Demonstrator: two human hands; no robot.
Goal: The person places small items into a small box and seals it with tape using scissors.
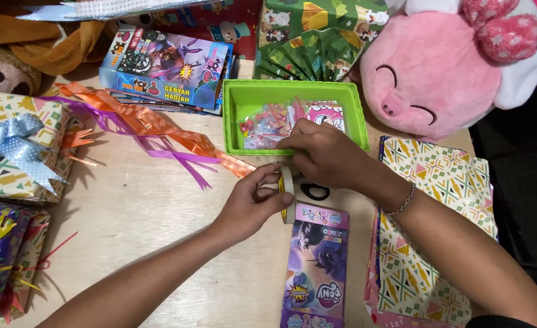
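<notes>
At frame centre, the left hand (250,203) grips a tape roll (287,193) — pale, thin, seen edge-on, yellow inside — fingers closed around its rim. Just above, the right hand (326,155) pinches at the roll's top, apparently on the tape end. Green tray (235,118) borders above, a purple toy box (317,267) below; bare tabletop (141,206) lies left.
</notes>
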